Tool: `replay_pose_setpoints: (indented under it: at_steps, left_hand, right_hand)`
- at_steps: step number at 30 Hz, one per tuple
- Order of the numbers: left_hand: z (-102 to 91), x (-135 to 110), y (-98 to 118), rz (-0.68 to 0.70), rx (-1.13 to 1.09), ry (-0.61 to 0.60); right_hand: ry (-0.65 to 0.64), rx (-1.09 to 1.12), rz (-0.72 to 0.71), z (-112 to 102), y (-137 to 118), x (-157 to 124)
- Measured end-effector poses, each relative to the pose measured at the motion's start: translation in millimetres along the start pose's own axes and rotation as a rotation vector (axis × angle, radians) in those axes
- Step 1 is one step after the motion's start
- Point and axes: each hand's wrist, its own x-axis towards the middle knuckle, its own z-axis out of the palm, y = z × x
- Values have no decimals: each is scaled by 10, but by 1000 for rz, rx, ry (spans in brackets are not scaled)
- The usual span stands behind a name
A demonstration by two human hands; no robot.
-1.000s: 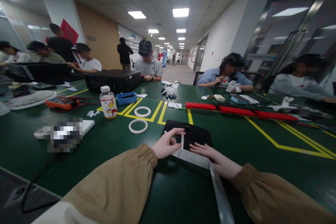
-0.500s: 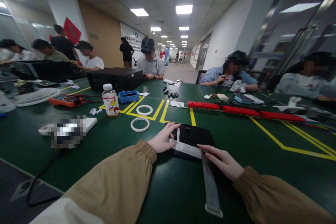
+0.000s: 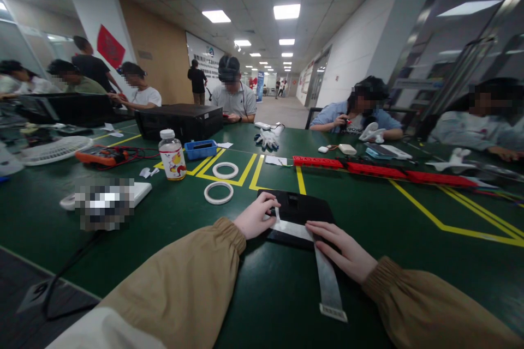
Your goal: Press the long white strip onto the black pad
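Observation:
A flat black panel (image 3: 305,204) with a raised square part lies on the table before me. A silvery flat ribbon cable (image 3: 329,278) runs across its front edge, bends, and hangs toward me onto the table; its end carries a row of contacts. My left hand (image 3: 256,217) rests on the panel's left side, thumb on the ribbon's left end. Its bent index finger is at a short whitish strip (image 3: 278,212), apart from the thumb; the other fingers are partly hidden. My right hand (image 3: 344,248) lies with fingers stretched out over the ribbon's bend, fingertips touching it.
Two white tape rolls (image 3: 219,193) lie beyond my left hand, near a bottle (image 3: 172,155) and a blue tray (image 3: 200,149). An orange multimeter (image 3: 98,156) lies farther left. A long red strip (image 3: 380,170) crosses the right side. Several people sit around the table.
My left index finger has bent down toward the whitish strip and the thumb has shifted slightly right. My right fingertips have slid a little left along the ribbon. The panel has hardly moved.

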Motion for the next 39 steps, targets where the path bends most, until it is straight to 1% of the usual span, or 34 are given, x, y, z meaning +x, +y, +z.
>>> replay_pose_setpoints:
  at_steps: [5, 9, 13, 17, 21, 25, 28, 33, 36, 39]
  left_hand:
    - [7, -7, 46, -6, 95, 32]
    - [8, -6, 58, -11, 203, 33]
    - [11, -4, 65, -25, 284, 43]
    - [19, 2, 73, -27, 318, 46]
    - [29, 15, 67, -22, 317, 55]
    - [26, 21, 47, -25, 285, 57]
    - [13, 20, 35, -30, 263, 53]
    - [-46, 0, 44, -24, 210, 9]
    - [-120, -59, 88, -21, 231, -15]
    - [-203, -152, 153, 53, 313, -91]
  right_hand:
    - [-11, -25, -6, -14, -16, 4]
    - [-7, -39, -17, 1, 5, 10]
    - [3, -52, -56, 25, 60, 1]
    - [28, -98, -93, 20, 81, 22]
    - [67, -184, -129, 2, -52, 134]
    - [43, -225, -195, 60, -257, 267]
    - [21, -239, -224, 120, -349, 338]
    - [-11, -271, -235, 131, -395, 413]
    - [-9, -281, -252, 116, -402, 428]
    - [-16, -294, -262, 104, -395, 425]
